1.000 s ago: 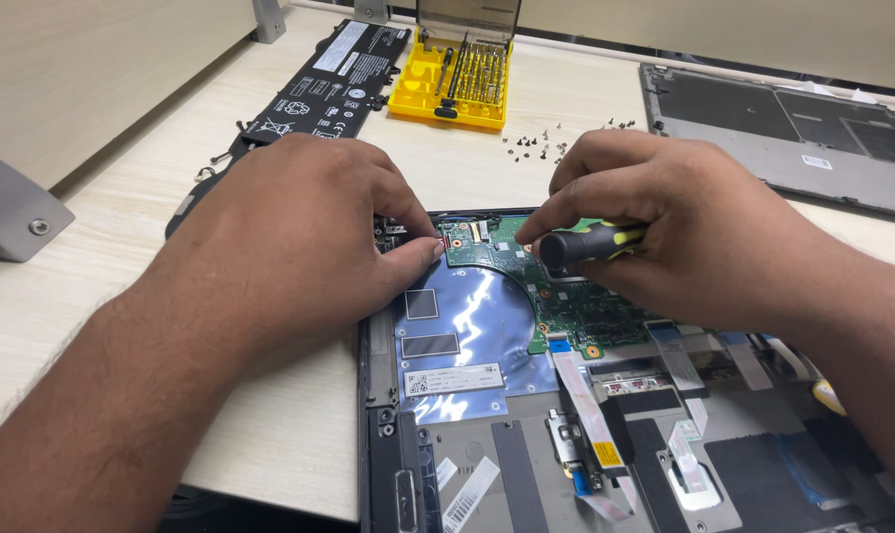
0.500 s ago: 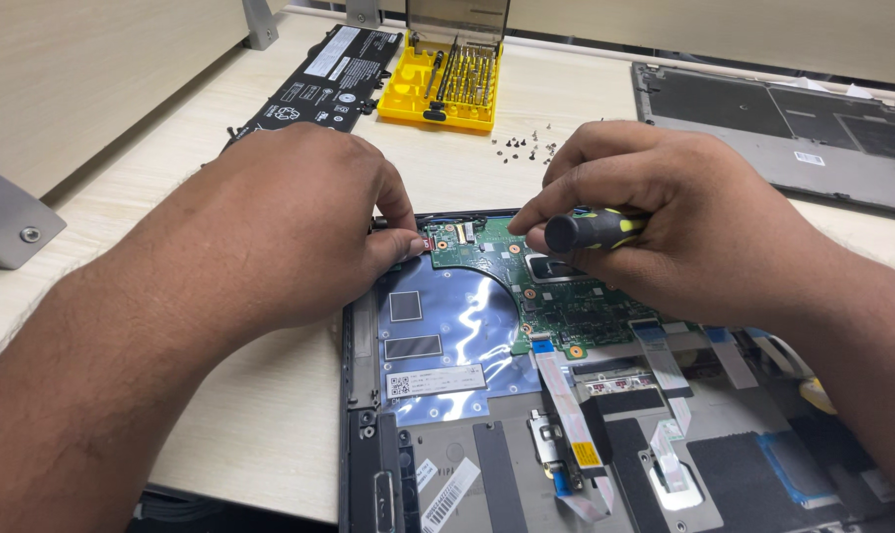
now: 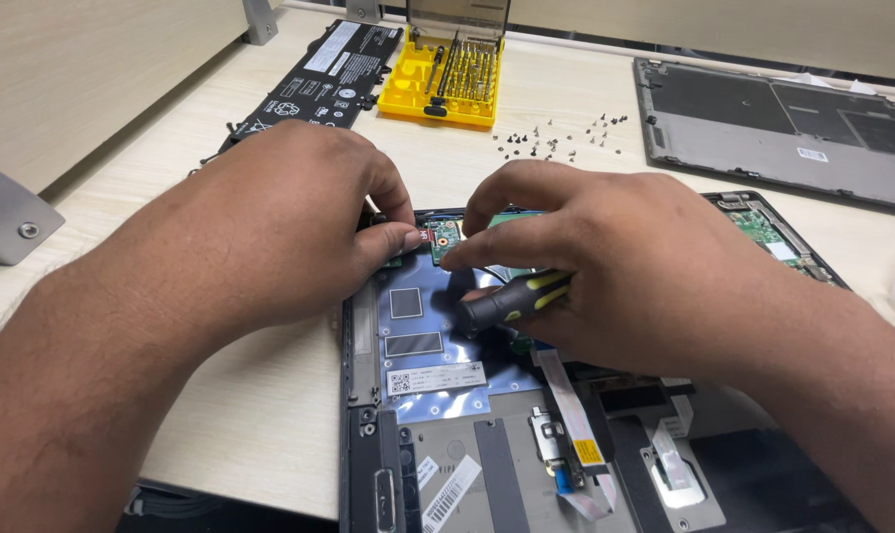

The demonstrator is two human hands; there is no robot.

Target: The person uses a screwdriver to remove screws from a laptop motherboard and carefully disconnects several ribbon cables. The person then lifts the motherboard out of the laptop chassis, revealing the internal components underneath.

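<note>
Taking the opened laptop (image 3: 447, 434) as the landmark: to its far left, a black battery pack (image 3: 314, 79) is lying flat on the wooden desk (image 3: 250, 415), set out of the way. Just right of the battery, behind the laptop, a yellow bit case (image 3: 438, 99) is standing open, keeping its bits within reach, and loose screws (image 3: 556, 138) are lying scattered beside it, apart from the machine.

At the laptop's upper left corner, the left hand (image 3: 270, 227) is pressing down, its thumb and forefinger pinching at the edge of the green circuit board (image 3: 443, 232), seemingly steadying it. Whether it is gripping a small part there I cannot tell.

Over the laptop's middle, the right hand (image 3: 605, 257) is closing around a black-and-yellow screwdriver (image 3: 512, 301), the handle lying sideways in the palm while the forefinger is reaching to the same board. The board is sitting directly between both sets of fingertips.

Far right, behind the laptop, the grey bottom cover (image 3: 783, 138) is resting upside down.
</note>
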